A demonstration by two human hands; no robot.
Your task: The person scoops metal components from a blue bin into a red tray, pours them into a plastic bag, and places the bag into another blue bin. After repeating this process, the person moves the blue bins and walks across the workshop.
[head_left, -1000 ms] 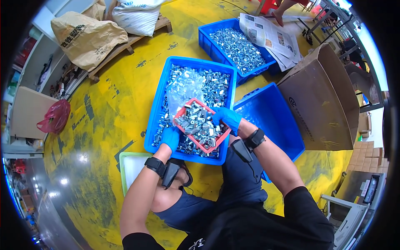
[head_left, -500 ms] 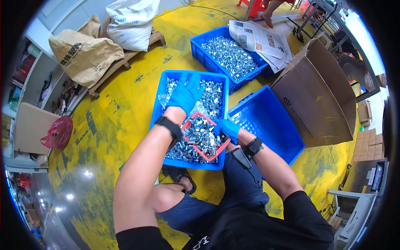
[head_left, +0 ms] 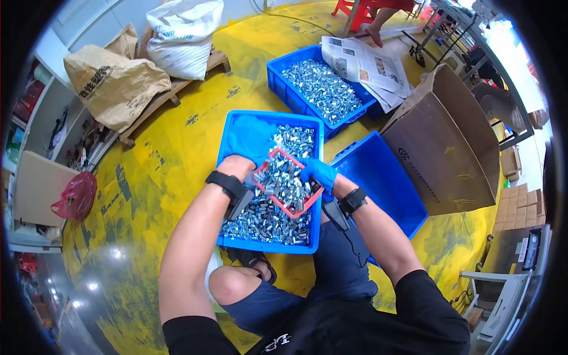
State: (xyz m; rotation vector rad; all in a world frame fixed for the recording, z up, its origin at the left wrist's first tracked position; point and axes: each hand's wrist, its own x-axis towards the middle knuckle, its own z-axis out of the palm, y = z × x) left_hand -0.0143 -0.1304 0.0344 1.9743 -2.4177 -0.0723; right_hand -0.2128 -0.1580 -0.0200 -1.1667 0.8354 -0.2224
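A blue plastic bin (head_left: 272, 249) in front of my knees holds a mass of small shiny metal pieces (head_left: 263, 225). Inside it, a red plastic basket (head_left: 307, 205), tilted and heaped with the same pieces, rests over the load. My right hand (head_left: 319, 173), in a blue glove, grips the basket's right edge, fingers over the rim. My left hand (head_left: 249, 139), gloved too, lies low on the metal pieces at the bin's far left, beside the basket; its fingers are blurred and partly hidden.
Behind stands a second blue bin (head_left: 273, 83) of metal pieces, with newspaper (head_left: 373, 65) over its right part. To the right are another blue bin (head_left: 390, 195) and a tall open cardboard box (head_left: 444, 154). Sacks (head_left: 115, 83) rest on a wooden pallet (head_left: 171, 97) at far left.
My left hand has shifted left over the metal pieces, away from the bin's middle. The basket stays in my right hand, slightly changed in position. The whole view has moved a little.
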